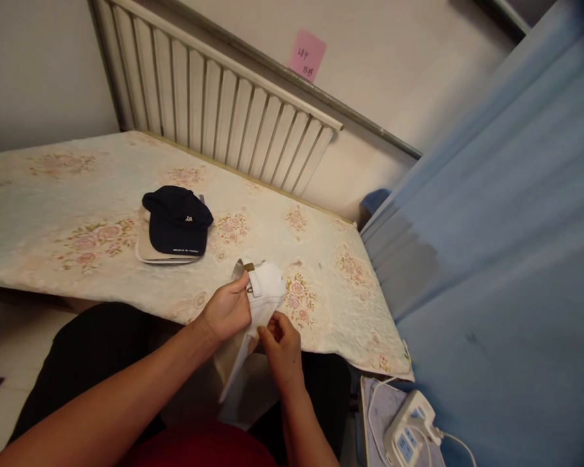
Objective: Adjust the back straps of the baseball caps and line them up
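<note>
A white cap (268, 292) is held over my lap at the table's near edge, its back strap and metal buckle facing up. My left hand (228, 308) grips it by the strap side, thumb on top. On the other side, my right hand (281, 337) pinches the cap's lower edge between thumb and fingers. The brim points down toward my lap, partly hidden by my hands. Further left on the table lies a dark navy cap (179, 220) with small white lettering, stacked on a beige cap (146, 245) that shows only along its edges.
A flower-patterned cloth (267, 224) covers the table. Behind it stand a cream radiator (219, 97) and a wall with a pink note (307, 55). A blue curtain (486, 227) hangs at right, above a white power strip (411, 431) with cables on a small stand.
</note>
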The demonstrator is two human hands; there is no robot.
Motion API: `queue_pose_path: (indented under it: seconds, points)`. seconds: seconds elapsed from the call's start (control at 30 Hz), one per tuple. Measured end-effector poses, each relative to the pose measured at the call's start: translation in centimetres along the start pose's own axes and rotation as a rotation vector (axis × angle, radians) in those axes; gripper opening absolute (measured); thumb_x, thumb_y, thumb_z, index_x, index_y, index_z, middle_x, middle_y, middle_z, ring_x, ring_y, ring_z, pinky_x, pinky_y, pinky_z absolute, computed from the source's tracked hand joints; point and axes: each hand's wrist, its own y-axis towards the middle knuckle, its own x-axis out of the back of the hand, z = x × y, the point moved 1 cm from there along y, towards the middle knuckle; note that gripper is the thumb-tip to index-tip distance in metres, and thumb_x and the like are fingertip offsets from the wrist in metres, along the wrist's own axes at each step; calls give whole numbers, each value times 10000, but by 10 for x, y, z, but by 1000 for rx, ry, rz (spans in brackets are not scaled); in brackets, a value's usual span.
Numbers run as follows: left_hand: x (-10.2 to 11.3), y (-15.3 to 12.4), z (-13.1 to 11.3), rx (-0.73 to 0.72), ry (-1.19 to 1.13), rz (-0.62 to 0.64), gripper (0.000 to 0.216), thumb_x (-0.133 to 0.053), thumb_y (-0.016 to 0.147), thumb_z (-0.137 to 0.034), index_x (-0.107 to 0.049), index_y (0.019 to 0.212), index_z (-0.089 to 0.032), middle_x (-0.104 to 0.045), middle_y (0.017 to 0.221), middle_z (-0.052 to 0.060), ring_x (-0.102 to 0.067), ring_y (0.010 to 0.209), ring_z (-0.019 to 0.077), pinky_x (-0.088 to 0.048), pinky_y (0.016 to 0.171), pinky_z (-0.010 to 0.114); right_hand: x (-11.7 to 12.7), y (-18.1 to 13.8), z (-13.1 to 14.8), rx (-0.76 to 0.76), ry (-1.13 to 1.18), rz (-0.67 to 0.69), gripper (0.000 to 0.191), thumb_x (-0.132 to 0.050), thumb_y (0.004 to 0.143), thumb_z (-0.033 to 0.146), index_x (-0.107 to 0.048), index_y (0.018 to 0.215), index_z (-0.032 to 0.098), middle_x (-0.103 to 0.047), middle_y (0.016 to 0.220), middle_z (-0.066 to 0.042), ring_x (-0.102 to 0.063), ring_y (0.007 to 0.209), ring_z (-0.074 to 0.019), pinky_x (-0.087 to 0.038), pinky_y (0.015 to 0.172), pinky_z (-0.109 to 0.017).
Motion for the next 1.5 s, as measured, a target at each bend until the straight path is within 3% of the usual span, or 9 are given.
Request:
queue_pose_path:
  seconds: [0.27, 0.43, 0.63, 0.73, 0.83, 1.0, 1.2, 1.33, 1.5]
  points:
    - [-3, -9, 8, -65, 243, -69, 358, -496, 897, -196, -554, 1249, -157, -686, 1035, 109, -657, 864, 219, -499, 791, 346, 23, 1, 15, -8, 48, -118, 82, -597, 760, 264, -600, 795, 189, -579, 632, 34, -561, 588, -128, -444, 567, -241]
    - [-7, -15, 16, -13, 374, -82, 379, -510, 885, -194, -531, 1262, -169, -670, 967, 107, -649, 767, 211, -507, 663, 325, 21, 5, 24, -27, 92, -88, 138, -608, 757, 285, -603, 850, 184, -583, 636, 33, -553, 559, -117, -457, 556, -244]
    - [-8, -16, 28, 65, 351, 16, 300, -499, 896, -256, -598, 1165, -167, -663, 862, 80, -581, 565, 136, -490, 627, 305, 14, 10, 20, -77, 106, -64, 152, -658, 702, 284, -581, 785, 182, -547, 579, 55, -517, 506, -102, -423, 500, -229]
    - [-3, -17, 28, 96, 327, 130, 293, -517, 883, -231, -611, 1154, -168, -664, 889, 85, -595, 599, 142, -488, 661, 312, 16, 11, 17, -103, 147, -83, 176, -686, 660, 261, -570, 763, 178, -528, 544, 69, -497, 481, -91, -400, 477, -216]
    - [8, -19, 25, 130, 320, 214, 330, -536, 871, -176, -585, 1197, -167, -662, 958, 112, -642, 763, 190, -485, 773, 358, 19, 11, 15, -124, 201, -69, 198, -698, 634, 229, -573, 777, 175, -528, 541, 79, -476, 455, -75, -375, 456, -202]
    - [31, -17, 23, 158, 364, 255, 383, -638, 803, -132, -582, 1182, -142, -663, 1001, 133, -642, 923, 239, -455, 869, 394, 21, 11, 10, -125, 217, -13, 188, -676, 634, 178, -596, 804, 170, -520, 548, 88, -430, 445, -51, -335, 439, -178]
    - [43, -14, 22, 188, 535, 221, 219, -701, 756, -204, -651, 952, -121, -691, 845, 112, -664, 773, 232, -488, 789, 386, 21, 12, 4, -173, 284, 92, 155, -649, 628, 172, -620, 779, 156, -517, 508, 84, -407, 406, -50, -308, 421, -181]
    - [43, -21, 20, 232, 686, 180, 183, -652, 808, -299, -661, 816, -116, -692, 789, 122, -661, 762, 213, -484, 747, 312, 22, 13, 0, -229, 399, 160, 122, -676, 615, 203, -615, 708, 153, -513, 461, 70, -400, 398, -55, -292, 435, -190]
    - [46, -21, 21, 207, 679, 169, 200, -627, 826, -316, -662, 823, -119, -678, 773, 101, -634, 694, 179, -478, 681, 283, 27, 16, 3, -307, 544, 225, 231, -763, 560, 273, -607, 688, 159, -495, 489, 61, -368, 422, -53, -261, 442, -200]
